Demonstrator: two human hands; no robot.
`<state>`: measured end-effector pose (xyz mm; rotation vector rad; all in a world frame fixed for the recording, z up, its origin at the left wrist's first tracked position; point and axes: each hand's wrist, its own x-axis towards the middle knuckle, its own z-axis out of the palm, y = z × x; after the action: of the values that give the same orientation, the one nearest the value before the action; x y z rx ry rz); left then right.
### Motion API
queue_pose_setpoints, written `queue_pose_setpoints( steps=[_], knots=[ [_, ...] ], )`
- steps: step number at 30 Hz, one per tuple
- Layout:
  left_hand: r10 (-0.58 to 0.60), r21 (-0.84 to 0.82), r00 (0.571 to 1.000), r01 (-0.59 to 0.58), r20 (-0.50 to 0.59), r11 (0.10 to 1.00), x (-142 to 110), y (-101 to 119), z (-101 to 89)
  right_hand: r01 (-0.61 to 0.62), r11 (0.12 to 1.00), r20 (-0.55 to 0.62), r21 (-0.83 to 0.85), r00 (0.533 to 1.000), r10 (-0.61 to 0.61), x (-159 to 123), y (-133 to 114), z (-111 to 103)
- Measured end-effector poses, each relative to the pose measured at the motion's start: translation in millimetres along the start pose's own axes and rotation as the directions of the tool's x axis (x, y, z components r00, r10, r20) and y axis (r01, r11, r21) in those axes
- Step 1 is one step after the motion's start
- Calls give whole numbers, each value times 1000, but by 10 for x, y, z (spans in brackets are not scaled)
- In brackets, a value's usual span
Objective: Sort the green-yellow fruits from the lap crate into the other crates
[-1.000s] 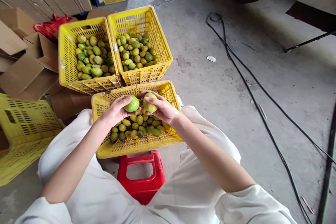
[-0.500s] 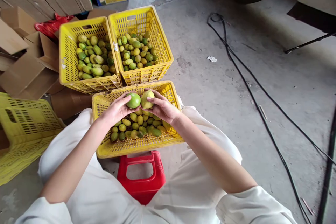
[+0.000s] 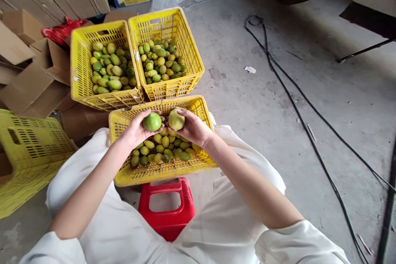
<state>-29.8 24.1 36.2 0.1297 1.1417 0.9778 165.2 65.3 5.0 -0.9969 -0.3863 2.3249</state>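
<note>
My left hand [image 3: 138,128] is closed round a bright green lemon [image 3: 152,121]. A paler, yellow-green lemon [image 3: 176,120] sits in my right hand [image 3: 194,126], its fingers curled about the fruit. Both hands are side by side over the near yellow crate [image 3: 161,170], with a small gap between the two fruits. Below them, several green and yellow lemons [image 3: 165,142] lie in the bottom of that crate. The hands hide part of its far side.
Beyond stand two yellow crates, the left crate [image 3: 81,64] and the right crate [image 3: 189,45], both holding lemons. A red stool [image 3: 168,218] is between my legs. Cardboard boxes [image 3: 34,86] and another crate [image 3: 37,148] are on the left; a black cable [image 3: 297,111] crosses the floor at right.
The two lemons were close together half a second ago and now are farther apart. Each has turned in its hand, and the left one has shifted left.
</note>
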Motion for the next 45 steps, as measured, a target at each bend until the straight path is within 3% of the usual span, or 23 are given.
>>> queue_pose_setpoints(
  steps=[4,7,14,23,26,33,37,40,45],
  knots=[
    [38,-115,999,-40,-16,993,-28,29,44,20,1000,19,2,1000,-20,-7,-8,11],
    [45,-66,999,-47,-19,997,-31,32,32,12,998,-3,-57,1000,-12,-15,-4,18],
    [10,67,985,-22,169,997,-19,-14,-30,-14,999,-66,-45,998,11,-33,-19,40],
    [55,-97,996,-62,-74,993,1,21,17,-14,993,-95,118,995,25,-42,-70,122],
    [78,-92,995,-83,-62,992,14,5,2,30,998,-100,52,995,-25,-57,-60,130],
    [53,14,995,-55,82,998,11,-26,-44,13,998,-70,-54,997,-17,-51,-29,60],
    [46,-68,999,-48,-20,997,-2,10,-3,-6,1000,-112,-27,994,3,-20,-38,31],
    [47,-162,994,-62,-96,985,-25,45,38,-21,999,-76,48,997,25,-3,-59,14],
    [13,-148,998,-22,-66,989,-22,36,42,24,999,18,30,1000,-25,4,-48,-14]
  ],
)
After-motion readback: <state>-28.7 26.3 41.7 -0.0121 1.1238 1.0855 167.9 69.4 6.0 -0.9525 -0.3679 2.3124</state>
